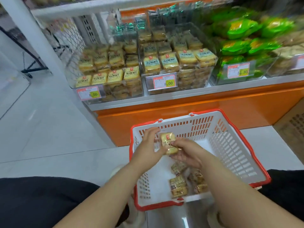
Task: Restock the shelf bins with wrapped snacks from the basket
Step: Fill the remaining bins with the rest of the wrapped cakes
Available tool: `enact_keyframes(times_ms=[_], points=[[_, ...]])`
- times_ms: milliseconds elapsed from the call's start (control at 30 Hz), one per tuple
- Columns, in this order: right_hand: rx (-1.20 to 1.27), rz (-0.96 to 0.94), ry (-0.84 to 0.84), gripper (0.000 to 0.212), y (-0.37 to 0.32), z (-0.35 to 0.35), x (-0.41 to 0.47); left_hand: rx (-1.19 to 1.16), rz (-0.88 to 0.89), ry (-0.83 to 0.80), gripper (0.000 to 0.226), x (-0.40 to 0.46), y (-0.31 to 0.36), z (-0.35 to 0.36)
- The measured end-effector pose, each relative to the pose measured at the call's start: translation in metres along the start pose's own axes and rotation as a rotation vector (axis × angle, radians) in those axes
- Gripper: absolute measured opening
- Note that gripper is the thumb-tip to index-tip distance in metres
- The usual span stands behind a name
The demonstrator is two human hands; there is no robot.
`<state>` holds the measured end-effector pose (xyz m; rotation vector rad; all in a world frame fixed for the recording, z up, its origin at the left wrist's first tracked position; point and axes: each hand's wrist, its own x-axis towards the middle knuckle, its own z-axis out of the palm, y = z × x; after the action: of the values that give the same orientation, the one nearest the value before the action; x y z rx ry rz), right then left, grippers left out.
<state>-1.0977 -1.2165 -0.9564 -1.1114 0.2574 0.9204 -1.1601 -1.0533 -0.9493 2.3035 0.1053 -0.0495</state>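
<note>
1. Floor [41,129]: pale glossy tile, grey seam lines, running from the near left to the far left.
2. Shelf [181,96]: white ledge on an orange base, across the far side, white upright post at its left end.
3. Shelf bins: three clear bins side by side on the ledge. Left bin [108,71] and middle bin [177,63] packed with yellow wrapped biscuit packs in rows, each with a red-edged price tag at the front. Right bin [243,69] holds green bags, motion-blurred.
4. Basket [230,145]: white slotted plastic, red rim, on the floor just near of the shelf base. A few brown wrapped snacks [179,186] lie on its bottom at the near side.
5. Left hand [148,145] and right hand [187,153]: both over the basket, fingers curled onto one wrapped snack [167,142], left from the left side, right from the near-right side.
6. Held snack: clear wrapper, pale yellow biscuit, small red mark at the top, dark print lower down, tilted, raised above the basket floor.
</note>
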Motion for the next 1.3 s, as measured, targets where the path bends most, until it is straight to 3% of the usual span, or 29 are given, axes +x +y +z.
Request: enact_keyframes(times_ms=[100,167,267,500,600,667,800,1000,1300], points=[[-0.109,-0.072,-0.079,0.016,-0.020,0.027,-0.012,0.294,0.136,-0.112,0.101,0.000,0.019,-0.044],[-0.151,-0.130,-0.074,0.007,-0.037,0.048,-0.019,0.521,0.214,-0.122,0.104,0.003,0.031,-0.072],[-0.340,-0.264,-0.009,0.015,-0.067,0.082,-0.028,0.691,0.269,-0.049,0.094,0.013,0.050,-0.112],[-0.559,-0.565,-0.026,0.020,-0.137,0.149,-0.030,0.530,0.230,0.105,0.088,0.046,0.086,-0.185],[-0.951,-0.866,0.175,0.011,-0.172,0.164,-0.015,0.368,0.151,0.167,0.088,0.073,0.092,-0.213],[-1.268,-1.055,0.338,0.021,-0.195,0.167,-0.002,0.275,0.103,0.208,0.087,0.094,0.091,-0.230],[-1.695,-1.064,0.396,0.043,-0.214,0.163,0.026,0.158,0.054,0.254,0.088,0.138,0.080,-0.252],[-1.729,-1.214,0.407,0.044,-0.213,0.145,0.053,0.115,0.088,0.283,0.075,0.199,0.071,-0.256],[-1.604,-1.325,0.432,0.036,-0.208,0.141,0.069,0.229,0.056,0.164,0.067,0.234,0.053,-0.243]])
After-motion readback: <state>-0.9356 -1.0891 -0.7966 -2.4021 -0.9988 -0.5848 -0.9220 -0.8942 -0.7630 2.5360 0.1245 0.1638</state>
